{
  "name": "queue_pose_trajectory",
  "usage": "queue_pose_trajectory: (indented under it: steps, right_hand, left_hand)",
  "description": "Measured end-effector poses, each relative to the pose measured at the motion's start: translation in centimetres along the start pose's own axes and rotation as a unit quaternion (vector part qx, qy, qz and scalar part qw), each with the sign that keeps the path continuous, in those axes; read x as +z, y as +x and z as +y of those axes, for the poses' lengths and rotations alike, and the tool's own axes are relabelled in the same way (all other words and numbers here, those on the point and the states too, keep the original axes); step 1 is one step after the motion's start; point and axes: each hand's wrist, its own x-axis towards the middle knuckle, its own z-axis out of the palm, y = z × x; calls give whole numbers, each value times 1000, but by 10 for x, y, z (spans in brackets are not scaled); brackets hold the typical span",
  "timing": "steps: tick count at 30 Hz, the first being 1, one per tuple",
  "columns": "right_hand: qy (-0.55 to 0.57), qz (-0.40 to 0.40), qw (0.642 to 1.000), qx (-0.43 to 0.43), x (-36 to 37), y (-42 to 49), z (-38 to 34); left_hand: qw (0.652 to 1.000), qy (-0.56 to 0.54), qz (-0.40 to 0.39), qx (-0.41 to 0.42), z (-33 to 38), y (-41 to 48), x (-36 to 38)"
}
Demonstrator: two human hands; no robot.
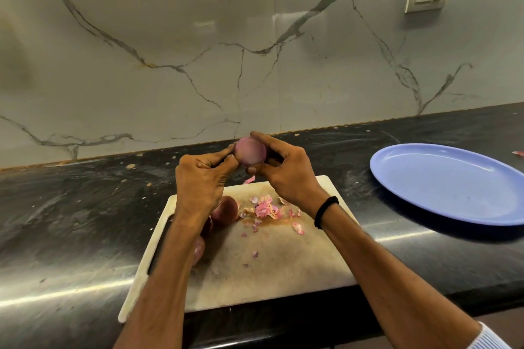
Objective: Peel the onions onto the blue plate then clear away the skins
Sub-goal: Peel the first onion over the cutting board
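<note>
Where the counter [71, 207] lies bare at left, open room runs up to the board [269, 263], whose near edge sits close to the counter's front. Onions [225, 210] rest on the board's left part, partly behind the left wrist. Left hand [201, 178] pinches the raised onion [250, 151] at its left side; right hand [286, 176] grips it, fingers curled over and under. It is held above the board's far edge; roundish, axis not discernible. Skins [265, 210] litter the board. Plate [453, 181] stands well apart at right, bare counter between.

At least three onions [251, 151], one blue plate [450, 187], one board [272, 272]
</note>
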Motion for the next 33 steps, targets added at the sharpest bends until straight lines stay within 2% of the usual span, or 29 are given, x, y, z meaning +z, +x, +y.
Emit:
queue_pose_trajectory:
  steps: [7,15,21,28,33]
  right_hand:
    - [-30,-3,1000,-4,1,0,-1]
    - [-38,-2,999,-5,2,0,-2]
    - [-40,2,999,-4,2,-1,-2]
    - [-42,-2,999,-9,2,-1,-3]
    - [-45,-3,999,-8,3,-1,-2]
  left_hand:
    - [1000,4,-16,-15,0,1,3]
    - [1000,11,18,-5,0,0,1]
    - [1000,-7,-14,-21,0,1,3]
    - [1000,11,14,-14,-1,2,1]
    - [999,1,-13,-30,3,0,1]
